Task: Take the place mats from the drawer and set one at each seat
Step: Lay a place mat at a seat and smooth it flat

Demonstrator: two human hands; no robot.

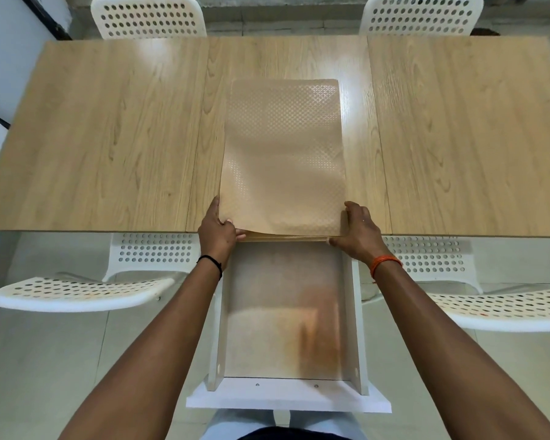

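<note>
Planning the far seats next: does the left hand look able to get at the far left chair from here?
Probably not: the left hand grips the place mats at the near edge, with the whole table between it and the far left chair.

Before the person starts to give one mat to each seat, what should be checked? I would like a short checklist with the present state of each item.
1. Stack of place mats out of the drawer and lying on the table: ok.
2. Drawer emptied: ok, only its bare bottom shows.
3. Left hand and right hand grip the stack's near corners: ok.
4. Top mat separated from the stack: not ok.
5. Table surface free at the seats: ok.
6. Enough mats for the four chairs in view: cannot tell.
</note>
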